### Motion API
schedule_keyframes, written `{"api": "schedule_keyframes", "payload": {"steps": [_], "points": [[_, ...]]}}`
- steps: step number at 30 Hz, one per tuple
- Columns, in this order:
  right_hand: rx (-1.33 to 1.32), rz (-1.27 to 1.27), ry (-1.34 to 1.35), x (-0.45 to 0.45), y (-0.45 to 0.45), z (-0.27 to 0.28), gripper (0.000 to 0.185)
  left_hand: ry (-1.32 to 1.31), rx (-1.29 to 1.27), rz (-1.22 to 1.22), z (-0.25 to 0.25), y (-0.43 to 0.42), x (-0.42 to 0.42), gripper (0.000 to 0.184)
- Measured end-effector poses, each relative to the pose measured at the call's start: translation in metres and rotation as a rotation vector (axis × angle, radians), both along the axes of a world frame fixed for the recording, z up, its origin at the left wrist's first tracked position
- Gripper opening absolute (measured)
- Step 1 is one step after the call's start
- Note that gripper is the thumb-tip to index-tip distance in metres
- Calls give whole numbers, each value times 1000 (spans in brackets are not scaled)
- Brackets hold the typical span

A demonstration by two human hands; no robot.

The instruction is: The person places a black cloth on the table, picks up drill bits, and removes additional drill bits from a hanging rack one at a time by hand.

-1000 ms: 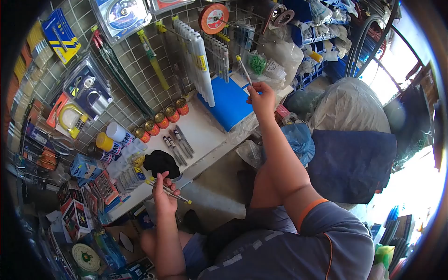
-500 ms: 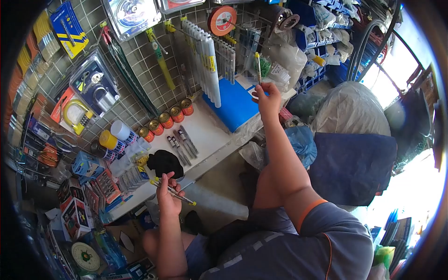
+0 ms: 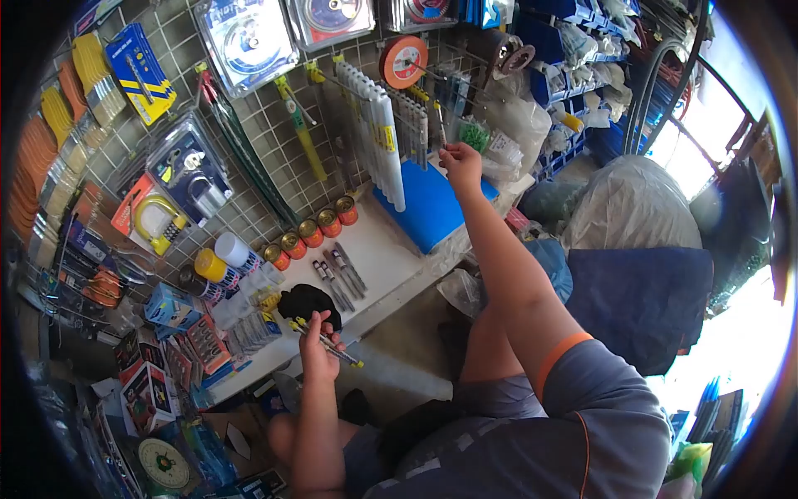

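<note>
My right hand (image 3: 462,164) is raised, its fingers pinching the lower end of a slim packaged drill bit (image 3: 441,126) with a yellow tab on top. It is close to a row of similar hanging packaged bits (image 3: 411,129), on their right; whether it touches the hook cannot be made out. My left hand (image 3: 318,359) is lower, closed around several slim packaged drill bits (image 3: 344,356) with yellow ends. Just behind it lies a black cloth-like bundle (image 3: 309,306). More bits in sleeves (image 3: 341,274) lie on the white tabletop (image 3: 384,279).
Small orange-red cans (image 3: 307,233) line the table's back, beside a blue flat item (image 3: 428,220). Long white tubes (image 3: 378,137) and an orange disc (image 3: 403,62) hang on the wire grid. Spray cans (image 3: 233,249) stand left. Blue bins (image 3: 573,83) and a plastic-covered bulk (image 3: 636,200) are right.
My right hand has moved up and left with the bit, closer to the hanging row. My left hand keeps its hold on the bits. The whole view has shifted slightly.
</note>
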State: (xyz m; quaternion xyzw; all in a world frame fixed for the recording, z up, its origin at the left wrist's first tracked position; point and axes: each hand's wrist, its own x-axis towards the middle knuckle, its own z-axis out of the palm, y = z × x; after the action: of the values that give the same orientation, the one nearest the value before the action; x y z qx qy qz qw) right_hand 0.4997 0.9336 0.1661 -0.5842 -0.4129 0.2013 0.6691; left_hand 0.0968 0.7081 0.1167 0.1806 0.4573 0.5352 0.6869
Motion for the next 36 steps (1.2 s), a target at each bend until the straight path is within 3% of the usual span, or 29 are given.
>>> {"api": "schedule_keyframes", "payload": {"steps": [8, 14, 17, 20, 22, 25, 27, 29, 36], "points": [[-57, -11, -18, -3, 27, 6, 22, 14, -12, -33, -5, 3, 4, 34], [-10, -184, -299, -3, 15, -2, 31, -15, -24, -37, -5, 2, -1, 37], [-8, -162, -30, -15, -28, 26, 29, -72, 4, -39, -8, 1, -6, 40], [123, 43, -2, -48, -91, 50, 24, -95, 59, -18, -13, 0, -8, 45], [32, 333, 68, -80, -133, 52, 21, -107, 77, 4, -16, -4, -5, 49], [-13, 569, -392, -135, -175, 23, 28, -131, 103, 24, -13, -7, 8, 57], [-311, 847, -336, -167, -199, 6, 33, -141, 153, 20, -7, -11, 20, 61], [-315, 1020, -356, -188, -217, -15, 34, -133, 214, -19, -10, -11, 24, 65], [-320, 1309, -628, -195, -209, -46, 33, -39, 231, -29, -2, -23, 28, 67]]}}
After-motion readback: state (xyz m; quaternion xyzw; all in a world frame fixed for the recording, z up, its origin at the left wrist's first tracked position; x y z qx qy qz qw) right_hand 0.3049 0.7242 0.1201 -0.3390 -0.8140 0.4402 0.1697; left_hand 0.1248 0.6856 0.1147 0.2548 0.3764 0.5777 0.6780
